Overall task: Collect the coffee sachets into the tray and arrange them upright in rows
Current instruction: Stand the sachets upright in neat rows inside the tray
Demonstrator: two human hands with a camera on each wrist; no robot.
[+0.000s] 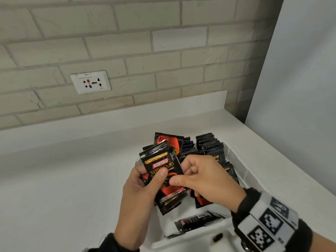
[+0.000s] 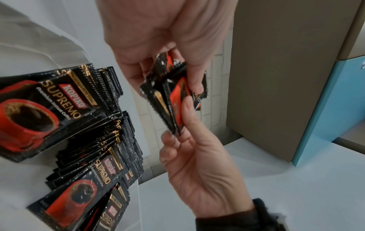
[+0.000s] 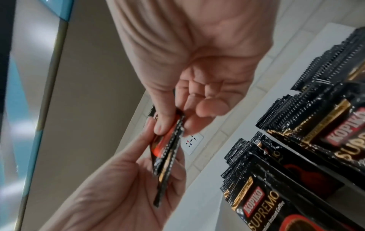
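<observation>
Both hands hold a small stack of black-and-red coffee sachets (image 1: 164, 180) over the near end of the white tray (image 1: 235, 157). My left hand (image 1: 152, 177) grips the stack from the left, thumb on the front sachet. My right hand (image 1: 183, 175) pinches its right edge. The left wrist view shows the held sachets (image 2: 173, 96) edge-on between the left hand (image 2: 177, 121) and the right hand (image 2: 168, 81). In the right wrist view the stack (image 3: 168, 150) sits between the right hand (image 3: 173, 126) and the left hand (image 3: 164, 153). Rows of upright sachets (image 1: 209, 145) fill the tray's far part.
One sachet (image 1: 198, 220) lies flat in the tray's near end. The tray sits on a white counter (image 1: 72, 179) against a brick wall with a socket plate (image 1: 90, 82). A white panel (image 1: 300, 70) stands at the right, and the counter's edge runs just beyond the tray.
</observation>
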